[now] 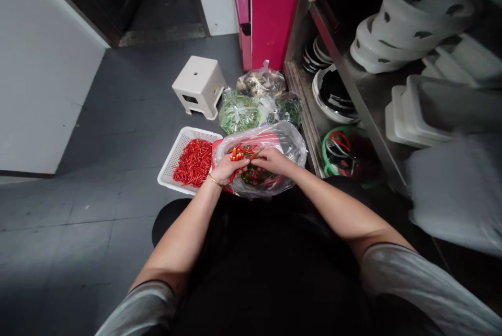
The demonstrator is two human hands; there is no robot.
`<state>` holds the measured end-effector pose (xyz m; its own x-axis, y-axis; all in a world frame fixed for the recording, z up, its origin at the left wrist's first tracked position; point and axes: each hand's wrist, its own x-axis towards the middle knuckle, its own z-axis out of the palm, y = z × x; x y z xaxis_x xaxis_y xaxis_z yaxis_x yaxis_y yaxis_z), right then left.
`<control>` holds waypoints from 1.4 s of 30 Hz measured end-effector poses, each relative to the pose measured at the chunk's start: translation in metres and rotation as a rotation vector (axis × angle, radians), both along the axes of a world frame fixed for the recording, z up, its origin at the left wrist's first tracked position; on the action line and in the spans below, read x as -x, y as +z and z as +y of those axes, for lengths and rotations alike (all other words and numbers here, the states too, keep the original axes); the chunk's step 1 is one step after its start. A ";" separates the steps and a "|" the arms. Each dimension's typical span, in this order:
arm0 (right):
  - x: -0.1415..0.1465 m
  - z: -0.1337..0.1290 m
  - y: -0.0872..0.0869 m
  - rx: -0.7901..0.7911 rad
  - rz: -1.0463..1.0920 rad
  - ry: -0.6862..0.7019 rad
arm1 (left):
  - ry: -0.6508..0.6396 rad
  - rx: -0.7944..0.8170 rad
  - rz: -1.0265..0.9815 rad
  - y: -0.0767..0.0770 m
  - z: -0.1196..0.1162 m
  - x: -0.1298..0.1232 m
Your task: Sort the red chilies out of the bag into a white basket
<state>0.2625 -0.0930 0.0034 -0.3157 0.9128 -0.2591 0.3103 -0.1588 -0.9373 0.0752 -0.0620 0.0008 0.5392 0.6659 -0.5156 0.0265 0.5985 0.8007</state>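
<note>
My left hand [226, 169] is closed around several red chili peppers [237, 154], whose ends stick up past the fingers. Close beside it, the fingers of my right hand [272, 160] pinch a red chili with a green stem [255, 155]. Both hands are over a clear plastic bag [294, 142] lining a red container [270, 140]. Inside the bag lie more chilies and green stems [257, 175], partly hidden by the hands. To the left, a white perforated basket [169, 169] holds a heap of red chilies [194, 162].
Beyond the bag lie bagged green vegetables [240, 112] and a bag of pale, brownish pieces [262, 84]. A white plastic stool [198, 82] stands on the grey tiles. At right, a metal shelf [358, 93] carries white containers [431, 106]; a green basket [326, 155] sits below.
</note>
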 end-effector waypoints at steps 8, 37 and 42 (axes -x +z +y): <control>0.007 -0.002 0.014 -0.332 -0.680 0.165 | -0.154 0.055 -0.056 0.000 -0.009 0.000; 0.011 0.042 -0.017 -0.135 -0.920 0.113 | 0.324 0.064 -0.024 -0.005 0.014 0.013; 0.013 0.037 -0.033 -0.065 -1.046 0.117 | 0.307 0.134 0.028 -0.017 0.006 0.007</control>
